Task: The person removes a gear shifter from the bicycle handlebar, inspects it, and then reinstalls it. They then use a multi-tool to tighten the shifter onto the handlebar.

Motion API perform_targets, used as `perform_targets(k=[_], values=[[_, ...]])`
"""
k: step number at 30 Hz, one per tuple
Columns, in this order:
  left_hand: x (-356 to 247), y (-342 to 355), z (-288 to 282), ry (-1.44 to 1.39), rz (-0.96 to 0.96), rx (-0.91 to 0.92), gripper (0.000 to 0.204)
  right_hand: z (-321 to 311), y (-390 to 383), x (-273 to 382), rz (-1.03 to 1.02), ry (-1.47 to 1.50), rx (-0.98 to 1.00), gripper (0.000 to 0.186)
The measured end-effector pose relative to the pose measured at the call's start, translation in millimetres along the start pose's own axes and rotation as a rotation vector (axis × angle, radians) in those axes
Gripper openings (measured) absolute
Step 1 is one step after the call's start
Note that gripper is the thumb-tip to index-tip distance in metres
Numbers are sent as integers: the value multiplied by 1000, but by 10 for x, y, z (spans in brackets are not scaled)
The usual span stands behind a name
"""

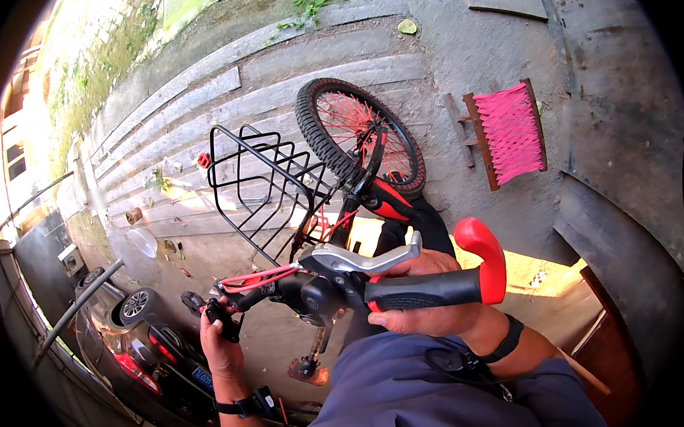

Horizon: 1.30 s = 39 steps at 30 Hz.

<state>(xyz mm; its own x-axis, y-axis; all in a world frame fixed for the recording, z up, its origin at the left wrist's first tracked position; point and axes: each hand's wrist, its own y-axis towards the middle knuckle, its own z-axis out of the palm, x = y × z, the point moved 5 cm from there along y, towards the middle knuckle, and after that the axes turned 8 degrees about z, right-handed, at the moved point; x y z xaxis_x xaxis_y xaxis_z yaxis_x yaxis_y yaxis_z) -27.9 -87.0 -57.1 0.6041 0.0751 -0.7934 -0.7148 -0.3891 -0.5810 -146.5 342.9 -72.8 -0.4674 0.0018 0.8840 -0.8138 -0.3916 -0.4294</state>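
Our right hand (447, 321) curls around the black, red-horned rubber grip (423, 290), our left hand (221, 354) around the opposite black handlebar end (224, 322), seemingly steadying the red-and-black bicycle (389, 198); beyond both hands sit its black tubular-metal basket (271, 169) and red-spoked wheel (363, 130).

The handle (429, 290) is black and red, lever (368, 261) silver, basket (266, 160) black, spokes (341, 116) red.

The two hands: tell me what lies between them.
In the head view, the middle of the handlebar lies between the left hand and the right hand, with a rounded black housing and red cables there too.
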Motion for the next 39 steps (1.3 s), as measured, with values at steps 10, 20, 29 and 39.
perform_targets(k=[10,20,29,39], values=[[-49,0,94,-16,7,-47,60,80,-11,-166,47,347,-33,47],[-44,-41,151,-25,15,-69,55,60,114,-136,-199,113,29,74],[-15,-58,126,-37,-33,-140,56,137,254,-184,-231,164,132,81],[-62,-45,124,-43,-48,-196,57,111,311,-158,-162,222,167,67]])
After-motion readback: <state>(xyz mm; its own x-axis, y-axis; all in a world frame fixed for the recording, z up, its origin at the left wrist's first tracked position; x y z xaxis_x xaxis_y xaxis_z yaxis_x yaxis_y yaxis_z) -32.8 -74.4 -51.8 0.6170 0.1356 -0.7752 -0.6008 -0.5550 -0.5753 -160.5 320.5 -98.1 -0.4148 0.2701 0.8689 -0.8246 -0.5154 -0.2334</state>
